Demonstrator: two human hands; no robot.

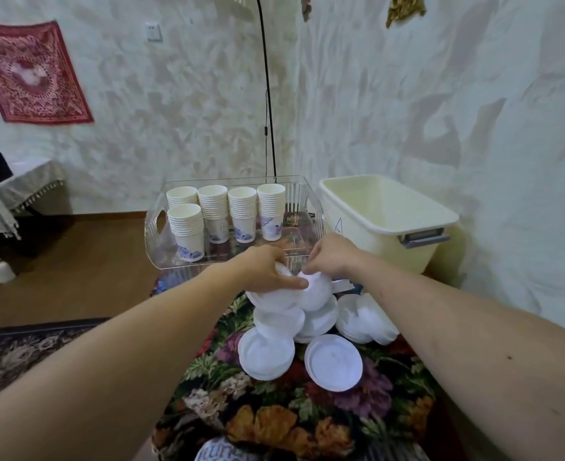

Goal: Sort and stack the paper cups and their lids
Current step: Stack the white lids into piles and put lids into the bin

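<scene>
Several stacks of white paper cups (243, 211) with blue prints stand upright in a clear plastic tray (156, 227) at the far side of the table. In front of the tray lies a loose heap of white plastic lids (334, 362) on the flowered cloth. My left hand (268, 269) grips a small stack of lids (279, 299) at the heap's far end. My right hand (331, 254) pinches the rim of one lid (314, 291) beside it, and the fingertips of both hands nearly touch. The tray's near wall stands just behind both hands.
A cream plastic tub (387, 211) with a grey handle sits to the right of the tray, against the wall. A black lamp pole (268, 94) rises behind the tray. The flowered tablecloth (274, 424) covers the small table; brown floor and a rug lie to the left.
</scene>
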